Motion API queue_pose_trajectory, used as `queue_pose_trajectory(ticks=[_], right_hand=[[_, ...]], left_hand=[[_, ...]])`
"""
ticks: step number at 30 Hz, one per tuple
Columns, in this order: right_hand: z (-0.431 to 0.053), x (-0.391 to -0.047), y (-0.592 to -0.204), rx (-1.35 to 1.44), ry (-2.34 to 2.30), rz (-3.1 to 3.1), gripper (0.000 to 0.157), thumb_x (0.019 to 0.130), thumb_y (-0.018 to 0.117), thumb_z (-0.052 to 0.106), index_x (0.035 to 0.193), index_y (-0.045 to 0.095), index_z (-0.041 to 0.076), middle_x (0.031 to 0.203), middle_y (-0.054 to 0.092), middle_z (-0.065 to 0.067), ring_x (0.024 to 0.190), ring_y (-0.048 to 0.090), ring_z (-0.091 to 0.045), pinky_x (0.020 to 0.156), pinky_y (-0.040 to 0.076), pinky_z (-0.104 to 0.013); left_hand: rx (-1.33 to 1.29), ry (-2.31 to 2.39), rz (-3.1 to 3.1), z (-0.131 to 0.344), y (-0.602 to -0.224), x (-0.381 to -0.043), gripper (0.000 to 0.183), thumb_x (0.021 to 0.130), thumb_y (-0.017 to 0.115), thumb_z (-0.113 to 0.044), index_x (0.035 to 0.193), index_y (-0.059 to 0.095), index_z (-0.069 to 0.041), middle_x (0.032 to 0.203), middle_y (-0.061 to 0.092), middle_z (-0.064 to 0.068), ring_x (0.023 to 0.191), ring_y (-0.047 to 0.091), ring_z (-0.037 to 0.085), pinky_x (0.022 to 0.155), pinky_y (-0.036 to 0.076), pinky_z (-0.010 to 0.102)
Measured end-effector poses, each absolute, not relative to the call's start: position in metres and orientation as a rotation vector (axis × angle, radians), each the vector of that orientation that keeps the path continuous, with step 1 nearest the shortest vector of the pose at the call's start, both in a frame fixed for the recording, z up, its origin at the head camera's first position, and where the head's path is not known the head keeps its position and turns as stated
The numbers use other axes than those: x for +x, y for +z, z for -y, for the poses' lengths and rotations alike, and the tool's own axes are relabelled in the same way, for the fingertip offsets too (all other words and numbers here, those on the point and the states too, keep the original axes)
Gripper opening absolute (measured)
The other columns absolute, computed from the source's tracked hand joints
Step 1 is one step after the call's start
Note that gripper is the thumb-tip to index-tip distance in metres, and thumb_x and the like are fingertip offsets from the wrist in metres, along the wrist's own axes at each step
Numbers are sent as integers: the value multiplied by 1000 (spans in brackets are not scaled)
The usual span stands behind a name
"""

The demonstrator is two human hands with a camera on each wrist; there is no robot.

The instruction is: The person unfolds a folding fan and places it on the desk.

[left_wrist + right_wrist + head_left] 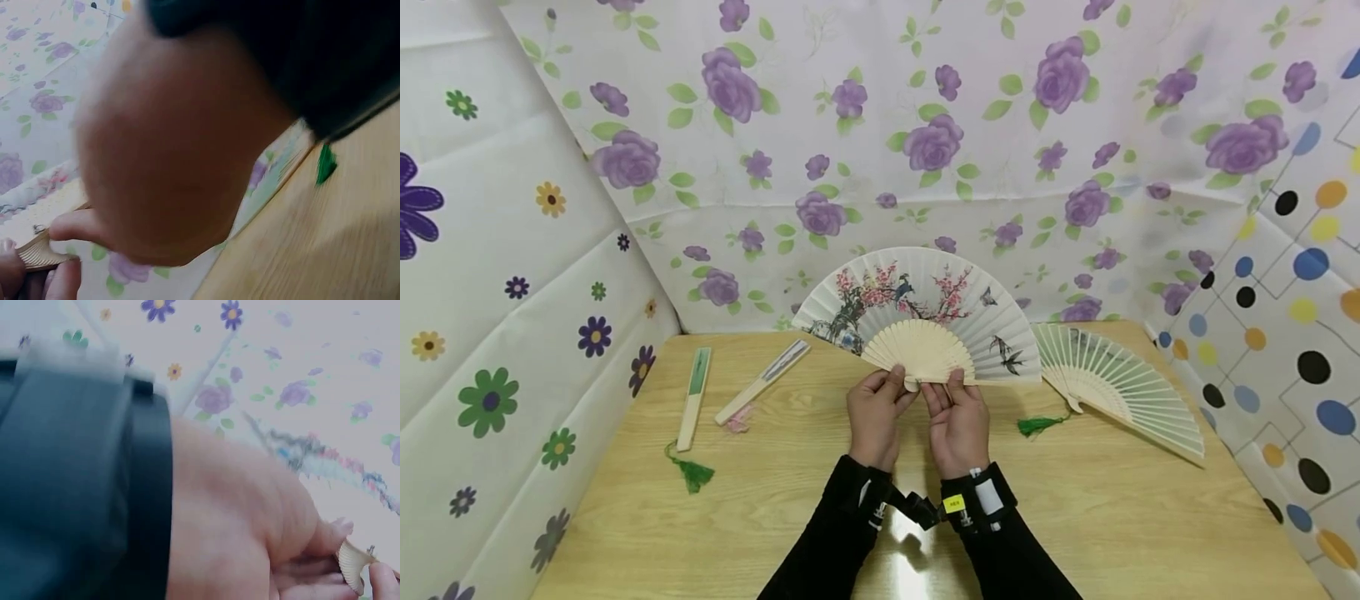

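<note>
A spread paper fan (917, 312) painted with blossoms and birds stands upright above the table's middle. Both hands hold it at its wooden base. My left hand (876, 413) pinches the left side of the pivot, and my right hand (958, 420) pinches the right side. In the left wrist view the back of my left hand (169, 150) fills the frame, with fingertips on the fan's wooden end (37, 253). The right wrist view shows my right hand (250, 531) with fingers on the fan's ribbed base (353, 565) and the painted leaf (325, 459) beyond.
A second open fan (1120, 387) with a green tassel (1037, 426) lies at the right on the wooden table (760, 508). Two folded fans (694, 397) (763, 381) lie at the left, one with a green tassel (691, 473). Patterned cloth walls enclose the table.
</note>
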State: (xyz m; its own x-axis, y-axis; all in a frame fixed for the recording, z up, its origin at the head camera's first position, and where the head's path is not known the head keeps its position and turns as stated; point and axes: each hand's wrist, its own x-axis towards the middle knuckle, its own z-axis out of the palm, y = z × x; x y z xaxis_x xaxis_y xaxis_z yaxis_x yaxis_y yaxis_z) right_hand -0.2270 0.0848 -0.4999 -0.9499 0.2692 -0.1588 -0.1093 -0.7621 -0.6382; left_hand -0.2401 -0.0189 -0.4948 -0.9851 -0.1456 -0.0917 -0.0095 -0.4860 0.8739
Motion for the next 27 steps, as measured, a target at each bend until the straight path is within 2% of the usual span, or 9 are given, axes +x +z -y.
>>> queue_pose_trajectory(ticks=[2, 8, 12, 16, 19, 21, 24, 27], right_hand=[[-84, -225, -498, -370, 2760, 950, 50, 122, 48, 24, 165, 48, -1, 117, 80, -4, 103, 82, -8, 98, 67, -19], [-87, -217, -495, -389, 2778, 929, 51, 121, 48, 25, 166, 47, 2, 119, 78, -4, 105, 82, -10, 100, 67, -19], [-94, -209, -496, -427, 2790, 928, 48, 121, 50, 27, 163, 48, 5, 121, 77, -3, 108, 79, -9, 104, 66, -21], [-109, -192, -504, -429, 2798, 986, 50, 122, 48, 33, 166, 45, 9, 138, 70, 1, 125, 71, -8, 116, 60, -21], [-126, -169, -515, -479, 2785, 1059, 50, 124, 46, 36, 167, 44, 12, 149, 63, 4, 136, 63, -9, 124, 55, -23], [-140, -152, -524, -577, 2765, 1080, 43, 123, 50, 36, 160, 50, 14, 144, 64, 6, 133, 63, -9, 123, 57, -24], [-162, -128, -533, -743, 2740, 1050, 26, 120, 59, 33, 140, 62, 16, 126, 71, 6, 117, 71, -7, 114, 63, -26], [-182, -109, -539, -881, 2715, 1007, 12, 119, 63, 27, 121, 70, 17, 106, 77, 5, 101, 79, -7, 103, 69, -27]], left_hand=[[233, -2648, 1510, 16, -495, -238, 21, 116, 66, -6, 110, 79, 11, 99, 74, 5, 93, 79, 13, 95, 72, 31], [257, -2653, 1456, 11, -493, -231, 24, 116, 66, -8, 114, 79, 13, 97, 75, 5, 94, 80, 13, 94, 72, 30], [278, -2662, 1448, 5, -497, -226, 25, 115, 66, -6, 120, 78, 16, 94, 77, 3, 90, 81, 11, 89, 73, 29], [280, -2637, 1552, 0, -507, -219, 25, 113, 71, -6, 112, 79, 17, 88, 75, 2, 81, 77, 10, 80, 72, 28], [281, -2606, 1712, -1, -517, -207, 25, 113, 73, -10, 109, 80, 14, 86, 73, 3, 77, 75, 10, 78, 71, 33], [283, -2616, 1802, -1, -522, -198, 24, 113, 73, -12, 111, 80, 11, 90, 75, 6, 77, 76, 12, 81, 72, 39], [277, -2677, 1884, -1, -528, -188, 22, 113, 72, -9, 114, 78, 12, 94, 75, 8, 77, 77, 13, 87, 74, 46], [286, -2740, 1964, -6, -530, -184, 20, 111, 74, -7, 114, 77, 12, 92, 74, 6, 75, 76, 13, 86, 74, 44]])
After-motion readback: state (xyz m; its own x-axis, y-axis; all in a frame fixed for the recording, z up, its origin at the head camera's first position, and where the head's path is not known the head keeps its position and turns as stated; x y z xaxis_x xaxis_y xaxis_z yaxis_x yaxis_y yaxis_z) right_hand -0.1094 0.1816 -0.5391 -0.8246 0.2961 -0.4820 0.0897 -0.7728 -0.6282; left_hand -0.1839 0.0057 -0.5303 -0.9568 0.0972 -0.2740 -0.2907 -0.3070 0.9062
